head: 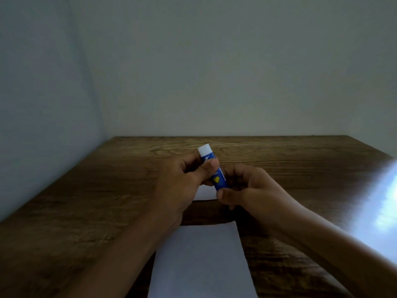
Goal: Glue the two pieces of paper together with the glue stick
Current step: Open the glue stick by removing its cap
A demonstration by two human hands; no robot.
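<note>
The left hand (182,179) is curled closed around the upper part of the small blue plastic glue stick with a white end (212,166), thumb pressed across the barrel just below the white end, while the right hand (247,190) pinches the lower end of the same stick between thumb and fingers; the stick is tilted, held above the table, over the gap between the two papers. It looks light, rigid and smooth, so likely a little slippery; a firm hold on the barrel with one hand and a pull or twist at the end with the other seems the sensible grip. Below the stick, nearer the person, lies the larger white rectangular sheet of paper (202,261), flat, thin and floppy, easy to crease or slide. Just behind the stick, a smaller white piece of paper (204,193) shows partly under the hands. Both rest on the dark brown wood-grain table (86,201), which carries a bright glare to the right of the stick. Plain pale walls (214,72) meet in a corner to its left; the room is dim
</note>
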